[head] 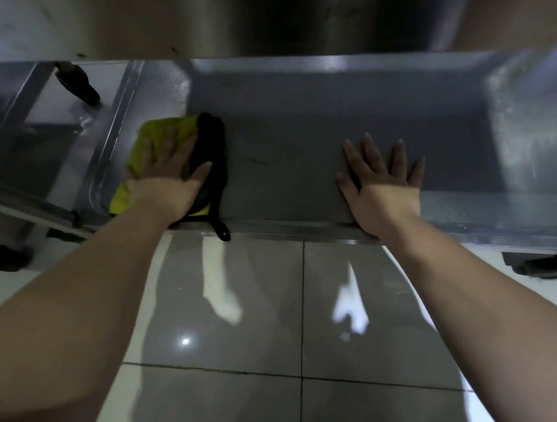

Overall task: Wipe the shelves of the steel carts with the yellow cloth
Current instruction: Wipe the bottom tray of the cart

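Lying crumpled on the steel shelf (298,137), the black-edged yellow cloth (161,133) sits under the flat-spread left hand (167,178); right hand (383,185) splayed.

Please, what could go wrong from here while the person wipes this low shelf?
1. The black loop of the yellow cloth hangs over the front lip of the shelf, so a stroke toward the person may drag the cloth down onto the floor.
2. The right hand leans flat on the shelf. A dark part below looks like a caster, so the shelf may roll away under that weight.
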Demonstrator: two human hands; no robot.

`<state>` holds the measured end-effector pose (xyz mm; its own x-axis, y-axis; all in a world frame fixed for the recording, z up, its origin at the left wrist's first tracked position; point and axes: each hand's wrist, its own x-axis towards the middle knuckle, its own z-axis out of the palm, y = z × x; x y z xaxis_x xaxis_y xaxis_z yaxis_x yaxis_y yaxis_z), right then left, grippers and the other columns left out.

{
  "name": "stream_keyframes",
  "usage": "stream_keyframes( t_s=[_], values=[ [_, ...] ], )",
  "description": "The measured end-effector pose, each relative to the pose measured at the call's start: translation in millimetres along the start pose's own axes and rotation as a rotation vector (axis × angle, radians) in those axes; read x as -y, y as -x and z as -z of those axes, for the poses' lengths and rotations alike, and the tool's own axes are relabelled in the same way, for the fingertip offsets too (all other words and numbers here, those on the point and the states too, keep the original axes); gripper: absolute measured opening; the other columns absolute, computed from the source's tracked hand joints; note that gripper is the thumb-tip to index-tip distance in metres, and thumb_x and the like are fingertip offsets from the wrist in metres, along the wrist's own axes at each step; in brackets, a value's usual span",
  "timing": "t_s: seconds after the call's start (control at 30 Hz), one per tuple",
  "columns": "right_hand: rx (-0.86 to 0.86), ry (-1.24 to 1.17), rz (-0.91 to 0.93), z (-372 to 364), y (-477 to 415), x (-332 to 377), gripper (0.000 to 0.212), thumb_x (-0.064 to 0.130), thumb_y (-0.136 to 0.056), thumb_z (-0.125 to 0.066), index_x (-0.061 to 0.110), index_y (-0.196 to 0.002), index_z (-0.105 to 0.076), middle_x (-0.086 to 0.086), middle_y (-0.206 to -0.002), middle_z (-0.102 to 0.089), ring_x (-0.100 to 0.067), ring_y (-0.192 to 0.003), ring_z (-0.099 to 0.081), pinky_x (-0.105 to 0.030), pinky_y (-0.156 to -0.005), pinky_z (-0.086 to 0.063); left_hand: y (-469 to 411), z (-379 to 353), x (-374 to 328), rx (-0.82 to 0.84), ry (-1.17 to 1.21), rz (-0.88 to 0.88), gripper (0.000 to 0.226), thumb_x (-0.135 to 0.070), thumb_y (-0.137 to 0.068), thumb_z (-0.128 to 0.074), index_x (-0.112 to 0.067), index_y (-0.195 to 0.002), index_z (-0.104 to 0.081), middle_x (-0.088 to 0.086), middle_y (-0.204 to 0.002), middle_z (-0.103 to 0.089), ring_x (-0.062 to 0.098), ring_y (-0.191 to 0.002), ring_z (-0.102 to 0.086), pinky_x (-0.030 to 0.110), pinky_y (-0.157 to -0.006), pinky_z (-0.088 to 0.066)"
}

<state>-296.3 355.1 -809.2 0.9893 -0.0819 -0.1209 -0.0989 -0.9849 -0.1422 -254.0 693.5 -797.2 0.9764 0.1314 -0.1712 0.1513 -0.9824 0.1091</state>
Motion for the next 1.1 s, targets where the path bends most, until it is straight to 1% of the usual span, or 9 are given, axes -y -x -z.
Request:
stream_keyframes(
  t_s=[0.1,0.2,0.37,0.47,0.63,0.77,0.83,0.93,1.1],
  values=[
    [-0.015,0.019,0.002,-3.4,-0.2,1.5,0.058,0.061,-0.096,-0.019,0.049,-0.151,-0.003,0.015,-0.163,0.002,-0.036,-0.148,0.010,-0.062,-0.114,0.009,-11.3,0.9,7.9,-0.005,-0.061,0.140,0.061,-0.075,-0.085,-0.016,-0.060,-0.142,-0.001,-0.019,-0.161,0.007,0.027,-0.149,0.010,0.067,-0.110,0.002],
    [-0.014,0.031,-0.007,-3.6,-0.3,2.3,0.058,0.060,-0.096,-0.019,0.048,-0.151,-0.002,0.014,-0.163,0.003,-0.037,-0.148,0.011,-0.063,-0.113,0.010,-11.8,-6.1,-36.4,-0.036,-0.048,0.143,0.062,-0.072,-0.088,-0.015,-0.053,-0.146,-0.007,-0.013,-0.162,0.004,0.034,-0.148,0.008,0.069,-0.109,-0.003],
    [-0.014,0.033,-0.003,-1.9,2.2,3.4,0.058,0.054,-0.099,-0.022,0.042,-0.153,-0.005,0.012,-0.163,0.004,-0.038,-0.148,0.011,-0.062,-0.113,0.010,3.5,-25.1,-172.0,-0.034,-0.012,-0.225,0.059,-0.071,-0.090,-0.018,-0.054,-0.147,-0.009,-0.011,-0.162,0.005,0.037,-0.147,0.010,0.073,-0.106,0.005],
    [-0.024,0.012,-0.021,-2.0,1.6,-1.0,0.060,0.044,-0.101,-0.026,0.031,-0.156,-0.005,0.014,-0.163,0.005,-0.035,-0.148,0.011,-0.061,-0.115,0.008,10.9,-29.8,-216.3,-0.008,-0.016,-0.327,0.056,-0.066,-0.093,-0.018,-0.056,-0.146,-0.005,-0.012,-0.162,0.009,0.035,-0.146,0.015,0.073,-0.104,0.010],
    [-0.052,-0.023,-0.010,-2.0,0.4,-3.2,0.062,0.053,-0.099,-0.026,0.036,-0.155,-0.008,0.015,-0.163,0.000,-0.035,-0.149,0.009,-0.059,-0.115,0.009,-4.7,-19.7,-175.1,-0.021,-0.038,-0.382,0.060,-0.073,-0.090,-0.020,-0.056,-0.146,-0.007,-0.018,-0.161,0.007,0.026,-0.149,0.009,0.071,-0.109,0.002],
    [-0.068,-0.023,-0.013,-4.0,0.5,-0.1,0.062,0.058,-0.097,-0.026,0.039,-0.154,-0.009,0.017,-0.162,-0.002,-0.035,-0.149,0.006,-0.060,-0.115,0.008,-35.1,-5.9,-100.9,-0.046,0.030,-0.093,0.064,-0.075,-0.088,-0.024,-0.053,-0.147,-0.012,-0.016,-0.162,-0.002,0.026,-0.149,0.002,0.068,-0.111,-0.002],
    [-0.061,0.002,-0.017,-3.8,-3.9,1.2,0.062,0.060,-0.096,-0.024,0.040,-0.153,-0.010,0.017,-0.162,-0.003,-0.036,-0.149,0.004,-0.065,-0.112,0.010,-40.2,-6.9,-81.7,-0.090,0.005,-0.029,0.062,-0.074,-0.089,-0.022,-0.053,-0.147,-0.013,-0.015,-0.162,-0.001,0.027,-0.149,0.003,0.069,-0.110,-0.002],
    [-0.048,0.049,-0.015,2.3,-22.7,0.9,0.062,0.064,-0.094,-0.021,0.043,-0.151,-0.011,0.018,-0.162,-0.003,-0.036,-0.149,0.002,-0.072,-0.105,0.014,-42.3,-11.5,-82.8,-0.116,-0.011,-0.047,0.061,-0.074,-0.089,-0.019,-0.054,-0.146,-0.012,-0.015,-0.162,-0.001,0.028,-0.149,0.004,0.070,-0.109,-0.002],
    [-0.042,0.046,0.006,3.6,-41.6,-4.4,0.065,0.069,-0.092,-0.017,0.048,-0.151,-0.001,0.015,-0.163,0.002,-0.034,-0.149,0.010,-0.069,-0.110,0.011,-44.2,-12.5,-79.4,-0.120,-0.021,-0.080,0.061,-0.075,-0.088,-0.019,-0.056,-0.146,-0.011,-0.015,-0.162,0.001,0.028,-0.149,0.005,0.070,-0.109,-0.001]
  ],
)
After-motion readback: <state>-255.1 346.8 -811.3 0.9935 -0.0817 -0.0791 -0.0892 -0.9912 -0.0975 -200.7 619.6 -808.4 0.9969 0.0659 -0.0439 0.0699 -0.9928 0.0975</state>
